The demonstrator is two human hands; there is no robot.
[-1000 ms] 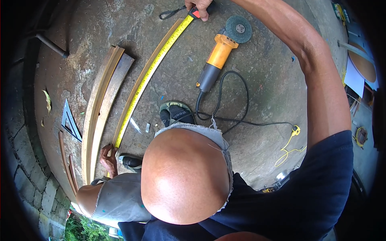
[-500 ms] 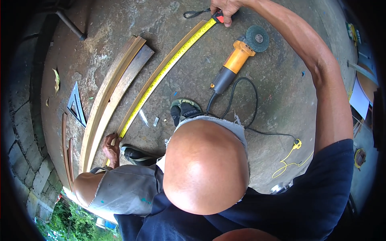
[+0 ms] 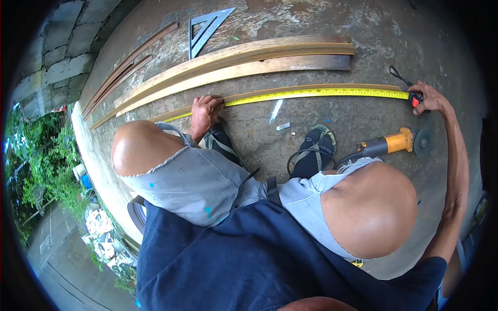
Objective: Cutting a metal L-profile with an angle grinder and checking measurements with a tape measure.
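Observation:
A yellow tape measure blade (image 3: 311,94) is drawn out along a thin wooden strip (image 3: 358,87) on the concrete floor. At the right end, my right hand (image 3: 431,98) is closed around the black and red tape measure case (image 3: 415,98), whose dark wrist strap (image 3: 398,75) lies beyond it. My left hand (image 3: 205,115) bends its fingers over the strip and the blade farther left, pressing them together. Past the left hand the strip and blade run on toward my left knee, where their end is partly hidden.
Beyond the strip lie thicker wooden boards (image 3: 249,56), a metal speed square (image 3: 205,32) and thin brown strips (image 3: 136,52). An angle grinder (image 3: 397,142) with its cord rests near my right knee. A small pale piece (image 3: 283,126) lies between my sandalled feet. A block wall (image 3: 57,62) stands left.
The view has turned, so the strip and tape now run across it instead of slanting away. Both hands keep their hold, the right on the case and the left on the strip and blade.

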